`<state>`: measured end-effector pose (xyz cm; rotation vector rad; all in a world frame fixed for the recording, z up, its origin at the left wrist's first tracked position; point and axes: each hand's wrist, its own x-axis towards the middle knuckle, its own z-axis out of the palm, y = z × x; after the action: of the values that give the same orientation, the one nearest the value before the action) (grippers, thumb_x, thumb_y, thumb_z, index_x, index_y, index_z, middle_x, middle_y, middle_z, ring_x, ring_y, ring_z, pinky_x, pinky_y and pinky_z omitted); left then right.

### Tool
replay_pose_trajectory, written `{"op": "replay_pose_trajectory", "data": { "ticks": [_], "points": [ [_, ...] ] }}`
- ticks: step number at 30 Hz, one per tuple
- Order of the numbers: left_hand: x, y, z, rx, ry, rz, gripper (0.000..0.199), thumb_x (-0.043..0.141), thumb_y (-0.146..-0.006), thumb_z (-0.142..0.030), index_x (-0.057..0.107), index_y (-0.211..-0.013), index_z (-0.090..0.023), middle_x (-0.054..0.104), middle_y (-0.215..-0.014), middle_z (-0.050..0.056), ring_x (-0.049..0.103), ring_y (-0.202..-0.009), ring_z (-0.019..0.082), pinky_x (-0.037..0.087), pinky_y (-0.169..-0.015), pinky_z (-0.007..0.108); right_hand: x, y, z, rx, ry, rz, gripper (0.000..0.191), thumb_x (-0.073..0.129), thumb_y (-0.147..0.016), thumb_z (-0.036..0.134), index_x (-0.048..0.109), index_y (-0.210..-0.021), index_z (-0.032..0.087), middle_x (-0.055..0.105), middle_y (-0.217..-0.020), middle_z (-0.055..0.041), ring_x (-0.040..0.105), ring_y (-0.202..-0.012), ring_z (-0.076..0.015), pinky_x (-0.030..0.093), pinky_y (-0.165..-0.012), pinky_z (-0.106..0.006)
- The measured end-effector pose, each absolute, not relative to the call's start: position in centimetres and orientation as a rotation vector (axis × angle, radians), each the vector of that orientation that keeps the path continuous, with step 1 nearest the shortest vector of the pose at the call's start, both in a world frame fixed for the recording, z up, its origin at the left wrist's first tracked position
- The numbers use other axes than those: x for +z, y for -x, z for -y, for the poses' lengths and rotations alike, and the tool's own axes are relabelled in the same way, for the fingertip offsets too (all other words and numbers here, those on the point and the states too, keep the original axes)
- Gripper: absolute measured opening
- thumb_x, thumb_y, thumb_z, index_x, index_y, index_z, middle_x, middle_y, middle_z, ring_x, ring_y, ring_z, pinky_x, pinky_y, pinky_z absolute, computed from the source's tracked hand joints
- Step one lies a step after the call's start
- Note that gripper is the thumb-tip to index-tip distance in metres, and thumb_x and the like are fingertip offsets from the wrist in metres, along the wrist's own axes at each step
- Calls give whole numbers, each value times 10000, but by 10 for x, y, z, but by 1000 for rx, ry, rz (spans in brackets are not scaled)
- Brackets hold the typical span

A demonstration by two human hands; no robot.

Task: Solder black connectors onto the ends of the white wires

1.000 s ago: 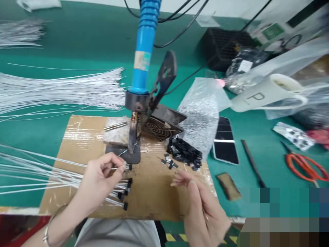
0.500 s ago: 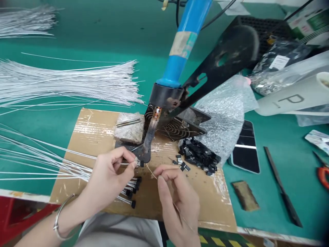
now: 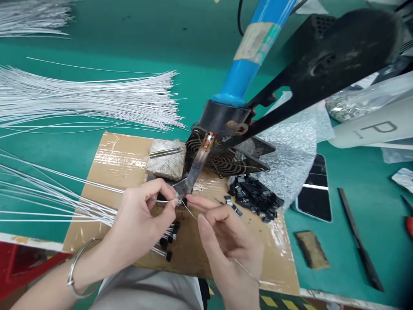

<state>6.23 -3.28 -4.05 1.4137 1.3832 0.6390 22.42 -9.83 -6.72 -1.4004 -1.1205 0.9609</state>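
Pinched between thumb and finger of my left hand [image 3: 145, 215] is the end of a white wire, with a small black connector [image 3: 183, 201] at its tip. My right hand [image 3: 230, 241] grips a thin solder wire [image 3: 190, 212], which runs across the palm, its free end close to the connector. Just above both hands hangs the tip of a soldering iron [image 3: 193, 172] with a blue handle, clamped in a black stand arm [image 3: 290, 86]. Whether the tip touches the connector I cannot tell. Finished-looking wires with black connectors [image 3: 167, 241] lie below my left hand.
A cardboard sheet [image 3: 112, 159] covers the bench under the work. Loose black connectors [image 3: 254, 196] are heaped beside a bubble-wrap bag [image 3: 297, 142]. A white wire bundle [image 3: 90, 101] lies left. Phone [image 3: 314, 193], sponge [image 3: 312, 249] and a file [image 3: 359, 239] lie right.
My right hand has come nearer the left, its index finger now beside the connector. The view has shifted, so the iron and stand appear further right.
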Motion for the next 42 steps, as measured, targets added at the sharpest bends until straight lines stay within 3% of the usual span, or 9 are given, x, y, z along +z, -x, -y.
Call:
{"op": "replay_pose_trajectory", "data": {
  "ticks": [4,9,26,33,42],
  "points": [
    [-36,-65,29,676,-1428,-1385,118,590,-821,-243,663,-737,-206,756,-810,48,691,-772,194,459,-586,270,-69,-223,97,963,1381,1085,192,673,-980,167,616,-810,237,842,-1157,-89,830,-1045,-222,687,-910,-346],
    [-34,-67,27,685,-1430,-1398,126,596,-815,-246,670,-722,-206,775,-835,57,712,-808,209,447,-576,271,-66,-216,97,963,1434,964,205,669,-992,203,635,-792,234,833,-1183,-89,821,-1062,-222,670,-977,-384],
    [-29,-68,22,691,-1394,-1412,89,623,-789,-248,670,-724,-211,773,-839,51,707,-805,212,446,-591,280,-59,-213,93,955,1433,914,204,670,-987,202,628,-791,236,836,-1181,-103,826,-1050,-251,676,-960,-406],
    [-28,-68,22,689,-1386,-1417,98,622,-794,-256,673,-726,-207,770,-835,54,700,-786,212,436,-587,289,-61,-217,91,907,1367,1001,194,682,-974,163,642,-804,247,847,-1156,-58,832,-1047,-218,682,-930,-333],
    [-26,-67,22,699,-1394,-1410,108,621,-806,-253,681,-733,-201,782,-851,62,699,-781,209,417,-573,288,-61,-220,91,934,1360,1028,202,675,-975,148,640,-798,238,846,-1164,-69,830,-1064,-224,682,-947,-347]
  ]
}}
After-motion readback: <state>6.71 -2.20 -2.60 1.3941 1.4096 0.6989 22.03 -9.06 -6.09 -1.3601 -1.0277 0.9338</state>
